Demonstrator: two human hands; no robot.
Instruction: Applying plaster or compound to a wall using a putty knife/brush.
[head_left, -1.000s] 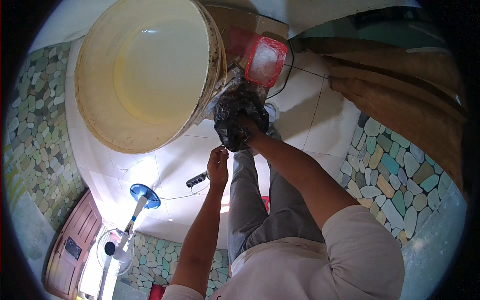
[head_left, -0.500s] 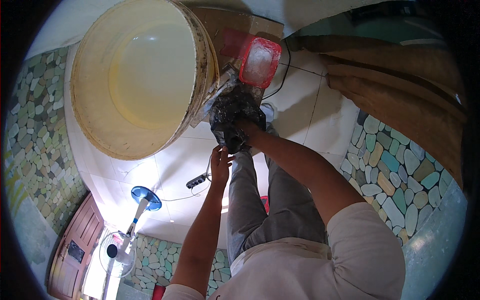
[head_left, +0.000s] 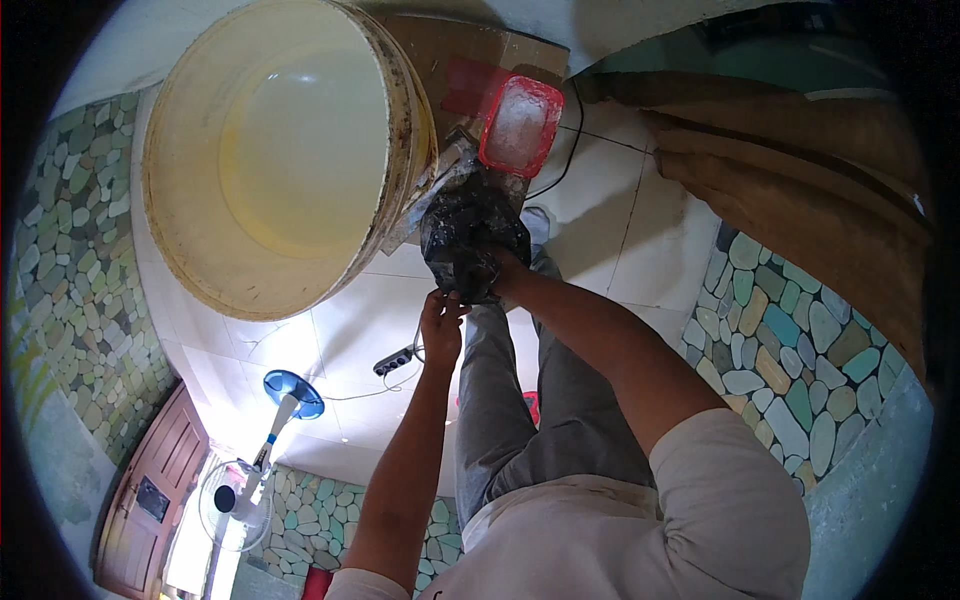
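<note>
The bare arms converge ahead of the body, bringing both hands close together. The left forearm (head_left: 408,440) runs steeply forward, leaning slightly inward, its wrist nearly straight; the left hand (head_left: 442,318) has partly bent fingers. The right forearm (head_left: 585,318) slants forward and leftward from the bent elbow, the right hand (head_left: 510,274) mostly hidden.

1. No word, number or sign can be read in this view.
2. On the pale shirt (head_left: 585,540), at six o'clock, there is a small dark mark (head_left: 437,595), cut by the lower edge.
3. If this mark is a letter, I cannot tell.
</note>
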